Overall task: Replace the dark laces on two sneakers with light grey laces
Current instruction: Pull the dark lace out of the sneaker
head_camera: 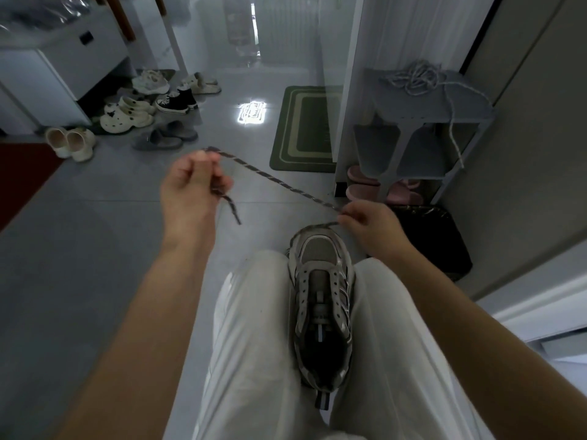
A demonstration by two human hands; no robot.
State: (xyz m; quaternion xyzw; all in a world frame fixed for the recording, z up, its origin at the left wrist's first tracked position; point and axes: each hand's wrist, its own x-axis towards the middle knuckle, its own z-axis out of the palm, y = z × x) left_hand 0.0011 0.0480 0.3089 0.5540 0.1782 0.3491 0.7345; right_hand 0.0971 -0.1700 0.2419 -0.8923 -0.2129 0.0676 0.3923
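Grey mesh sneaker [320, 300], wedged toe-out between the knees, shows bare eyelets, so the dark striped woven lace [276, 179] appears fully unthreaded. The lace runs taut from the left grip [193, 185], curled round one end, to the right grip [368, 223], which pinches it just beyond the toe. Light grey cord laces [413, 77] lie untouched on the grey shelf rack [476, 112]. Relacing is judged not yet begun, and no second sneaker is identifiable.
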